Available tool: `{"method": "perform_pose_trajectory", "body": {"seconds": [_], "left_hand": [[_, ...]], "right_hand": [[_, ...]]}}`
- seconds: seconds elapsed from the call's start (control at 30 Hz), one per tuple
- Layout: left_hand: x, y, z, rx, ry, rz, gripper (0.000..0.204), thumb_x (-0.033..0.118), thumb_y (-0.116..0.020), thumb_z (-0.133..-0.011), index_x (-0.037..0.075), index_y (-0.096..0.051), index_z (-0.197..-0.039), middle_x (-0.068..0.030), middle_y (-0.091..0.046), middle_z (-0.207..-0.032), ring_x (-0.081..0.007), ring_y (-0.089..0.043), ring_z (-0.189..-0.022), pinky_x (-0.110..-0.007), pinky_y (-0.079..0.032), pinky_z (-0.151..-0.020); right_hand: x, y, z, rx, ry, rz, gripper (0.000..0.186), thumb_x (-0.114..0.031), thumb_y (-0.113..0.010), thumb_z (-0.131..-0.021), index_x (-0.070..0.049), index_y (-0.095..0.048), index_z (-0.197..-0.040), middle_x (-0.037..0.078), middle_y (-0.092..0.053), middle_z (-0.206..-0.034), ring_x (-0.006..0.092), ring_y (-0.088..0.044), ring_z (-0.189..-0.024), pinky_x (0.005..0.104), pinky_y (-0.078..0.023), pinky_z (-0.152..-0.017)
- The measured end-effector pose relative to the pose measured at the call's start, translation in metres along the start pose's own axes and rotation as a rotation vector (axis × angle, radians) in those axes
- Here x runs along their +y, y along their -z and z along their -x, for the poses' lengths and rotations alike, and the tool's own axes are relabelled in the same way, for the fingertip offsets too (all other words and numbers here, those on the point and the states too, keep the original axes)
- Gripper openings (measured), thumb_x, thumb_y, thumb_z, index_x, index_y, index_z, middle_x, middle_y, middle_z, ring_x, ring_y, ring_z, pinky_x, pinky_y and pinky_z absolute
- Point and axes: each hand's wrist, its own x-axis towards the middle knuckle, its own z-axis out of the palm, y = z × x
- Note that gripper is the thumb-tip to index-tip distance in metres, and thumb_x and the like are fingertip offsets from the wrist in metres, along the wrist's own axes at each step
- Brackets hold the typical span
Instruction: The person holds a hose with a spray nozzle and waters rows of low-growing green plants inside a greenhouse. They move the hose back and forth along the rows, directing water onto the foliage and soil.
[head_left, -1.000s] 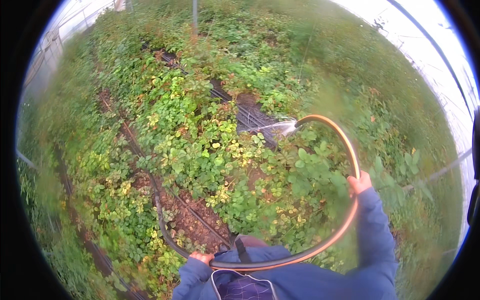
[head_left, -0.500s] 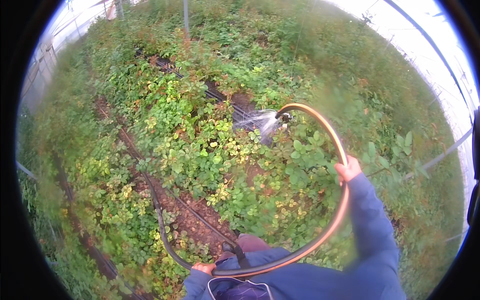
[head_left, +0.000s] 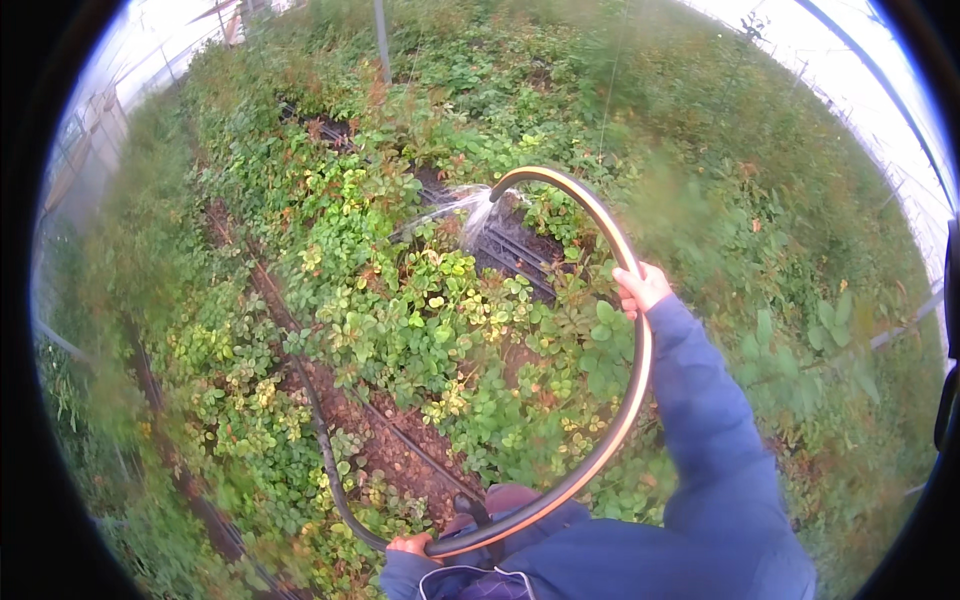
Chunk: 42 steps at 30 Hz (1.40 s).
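My right hand (head_left: 641, 288) is closed around a black hose (head_left: 596, 455) with an orange stripe, out to the right at the end of my stretched arm. From there the hose arches forward and left to its end, where water (head_left: 472, 213) sprays out onto the plants and soil. Close to my body, my left hand (head_left: 410, 544) is wrapped around the same hose lower down. The hose bends in a wide loop between both hands, then trails away on the left along the soil path.
Leafy green and yellowing plants (head_left: 400, 330) grow thickly in rows. Thin black pipes (head_left: 515, 258) run along the bed under the spray. A brown soil path (head_left: 385, 450) lies in front of my feet, with another pipe on it. A metal post (head_left: 383, 45) rises at the back.
My right hand has swung left and forward with the hose. The spraying end has moved left and farther away, baring the pipes beside it. My left hand has barely moved.
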Motion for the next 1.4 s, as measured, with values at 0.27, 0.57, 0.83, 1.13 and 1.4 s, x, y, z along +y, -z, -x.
{"method": "perform_pose_trajectory", "body": {"seconds": [0.27,0.57,0.83,1.13,1.4], "left_hand": [[-0.003,-0.016,-0.021,-0.125,-0.16,0.026,0.033,0.036,-0.075,-0.051,0.018,-0.067,-0.078,-0.0088,-0.063,-0.07,-0.0322,-0.061,-0.071,-0.043,-0.047,-0.068],[-0.017,-0.02,-0.021,-0.165,-0.309,-0.001,0.031,0.044,-0.07,-0.059,0.022,-0.066,-0.08,-0.0073,-0.063,-0.067,-0.0317,-0.061,-0.068,-0.042,-0.047,-0.066],[-0.031,0.001,0.0,-0.187,-0.213,0.007,0.033,0.039,-0.073,-0.053,0.022,-0.067,-0.08,-0.0055,-0.065,-0.073,-0.0314,-0.06,-0.077,-0.043,-0.045,-0.073],[-0.015,-0.008,0.009,0.145,-0.002,-0.061,0.023,0.032,-0.071,-0.057,0.017,-0.066,-0.074,-0.0093,-0.061,-0.067,-0.033,-0.056,-0.074,-0.044,-0.043,-0.072],[0.02,-0.014,-0.013,0.175,0.014,-0.008,0.02,0.029,-0.069,-0.059,0.015,-0.065,-0.073,-0.0133,-0.057,-0.063,-0.0354,-0.055,-0.069,-0.047,-0.044,-0.065]], "right_hand": [[-0.011,0.03,0.028,0.07,-0.016,0.179,0.023,-0.017,-0.059,-0.085,0.001,-0.047,-0.091,0.004,-0.045,-0.057,0.0115,-0.043,-0.036,0.0279,-0.037,-0.032],[0.002,0.063,0.094,0.164,-0.079,0.231,0.02,-0.016,-0.058,-0.085,0.001,-0.047,-0.088,0.003,-0.044,-0.056,0.0115,-0.042,-0.035,0.0278,-0.037,-0.031],[0.02,0.027,0.07,0.122,-0.011,0.078,0.02,-0.019,-0.06,-0.085,-0.005,-0.046,-0.086,0.001,-0.041,-0.054,0.0098,-0.041,-0.037,0.0266,-0.036,-0.032],[0.007,-0.027,-0.012,0.075,0.067,0.001,0.026,-0.024,-0.06,-0.086,-0.001,-0.052,-0.093,0.003,-0.046,-0.059,0.0095,-0.042,-0.038,0.0269,-0.036,-0.033],[-0.007,-0.018,-0.046,0.096,0.093,0.099,0.027,-0.026,-0.059,-0.086,-0.001,-0.051,-0.093,0.003,-0.047,-0.059,0.0099,-0.043,-0.04,0.0266,-0.038,-0.034]]}}
